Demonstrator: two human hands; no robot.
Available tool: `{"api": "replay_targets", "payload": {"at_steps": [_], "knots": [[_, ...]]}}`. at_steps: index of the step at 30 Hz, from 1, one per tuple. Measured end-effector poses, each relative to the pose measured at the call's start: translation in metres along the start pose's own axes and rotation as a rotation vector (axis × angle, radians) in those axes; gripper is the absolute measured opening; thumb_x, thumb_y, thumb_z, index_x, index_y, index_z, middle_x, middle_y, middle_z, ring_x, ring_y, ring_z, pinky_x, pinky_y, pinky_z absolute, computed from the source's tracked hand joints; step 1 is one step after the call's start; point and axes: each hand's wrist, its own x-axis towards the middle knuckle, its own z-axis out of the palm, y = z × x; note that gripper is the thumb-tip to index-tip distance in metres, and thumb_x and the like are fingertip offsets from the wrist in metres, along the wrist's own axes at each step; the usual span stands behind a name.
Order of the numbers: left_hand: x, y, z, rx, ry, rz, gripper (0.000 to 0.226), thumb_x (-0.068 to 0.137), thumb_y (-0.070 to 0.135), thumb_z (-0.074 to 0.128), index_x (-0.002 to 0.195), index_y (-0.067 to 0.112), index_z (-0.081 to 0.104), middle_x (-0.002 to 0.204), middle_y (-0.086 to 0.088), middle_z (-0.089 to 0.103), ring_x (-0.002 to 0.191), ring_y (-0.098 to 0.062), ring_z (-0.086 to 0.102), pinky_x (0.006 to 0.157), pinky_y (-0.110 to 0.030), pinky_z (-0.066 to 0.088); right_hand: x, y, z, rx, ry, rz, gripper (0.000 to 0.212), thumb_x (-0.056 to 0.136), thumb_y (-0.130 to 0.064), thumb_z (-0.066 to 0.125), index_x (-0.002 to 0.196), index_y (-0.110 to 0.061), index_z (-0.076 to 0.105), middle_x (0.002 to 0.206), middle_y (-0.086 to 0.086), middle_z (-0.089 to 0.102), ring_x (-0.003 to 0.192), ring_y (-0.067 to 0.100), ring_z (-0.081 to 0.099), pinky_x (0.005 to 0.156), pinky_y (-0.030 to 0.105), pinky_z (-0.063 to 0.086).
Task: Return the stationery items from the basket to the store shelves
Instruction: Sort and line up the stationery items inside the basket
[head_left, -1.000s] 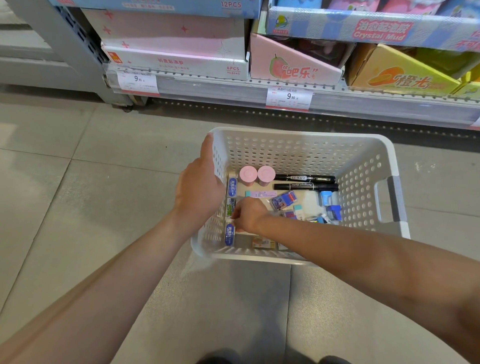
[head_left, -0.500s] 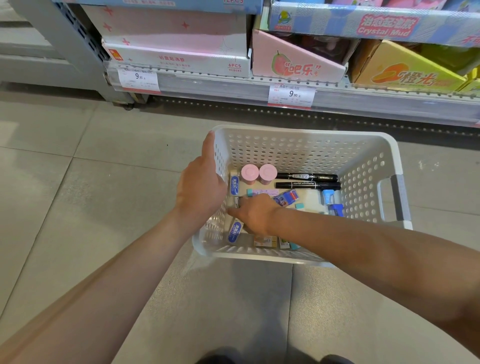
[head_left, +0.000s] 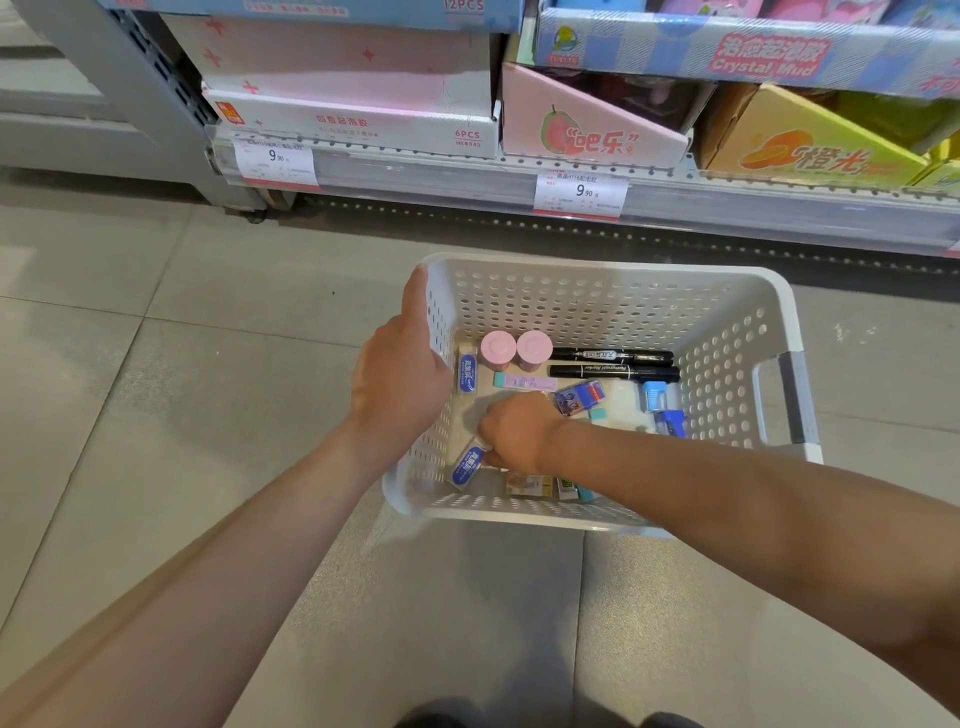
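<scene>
Shop aisle, stationery and toy section. Grey metal shelf unit (head_left: 156, 98) with perforated rail; price tags (head_left: 274, 162) clipped along shelf edge, each reading 9.90. Display cartons stacked on shelf: pink box (head_left: 353, 124) marked 6PCS, pink carton (head_left: 592, 135) with guava picture, yellow carton (head_left: 810, 150), blue "Crystal Mud" tray (head_left: 753, 52) above. Pale tiled floor (head_left: 130, 415). White perforated basket (head_left: 597, 301) on floor holds small packaged stationery

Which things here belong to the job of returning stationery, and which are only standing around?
Job:
- basket, left hand holds its side wall
- blue-label item, at the right hand
- two black markers
- two pink caps
- shelf

Not the job:
- pink box
- yellow box
- price tags
- floor
</scene>
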Motion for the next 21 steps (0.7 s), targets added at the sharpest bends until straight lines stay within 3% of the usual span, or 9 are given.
{"api": "replay_targets", "payload": {"at_steps": [9, 14, 21], "knots": [[-0.001, 0.002, -0.002, 0.004, -0.005, -0.006, 0.077, 0.088, 0.002, 0.049, 0.15, 0.019, 0.007, 0.103, -0.016, 0.062, 0.076, -0.021, 0.056, 0.052, -0.023, 0.037, 0.016, -0.015, 0.012, 0.158, -0.051, 0.058, 0.02, 0.091, -0.013, 0.053, 0.106, -0.005, 0.063, 0.107, 0.012, 0.062, 0.097, 0.029, 0.06, 0.069, 0.027, 0.04], [0.0, 0.001, -0.003, 0.003, -0.002, -0.01, 0.076, 0.088, 0.001, 0.047, 0.15, 0.019, 0.007, 0.099, -0.016, 0.062, 0.076, -0.025, 0.058, 0.056, -0.029, 0.038, 0.016, -0.014, 0.009, 0.196, 0.058, 0.147, 0.029, 0.088, -0.017, 0.058, 0.114, -0.008, 0.051, 0.109, 0.012, 0.06, 0.098, 0.028, 0.06, 0.066, 0.028, 0.038], [0.0, 0.002, -0.002, -0.003, -0.014, -0.018, 0.076, 0.089, 0.003, 0.049, 0.15, 0.019, 0.006, 0.104, -0.015, 0.062, 0.077, -0.022, 0.059, 0.056, -0.027, 0.04, 0.013, -0.011, 0.003, 0.207, 0.048, 0.065, 0.034, 0.089, -0.03, 0.058, 0.115, -0.009, 0.051, 0.108, 0.012, 0.06, 0.098, 0.028, 0.058, 0.067, 0.029, 0.039]]}}
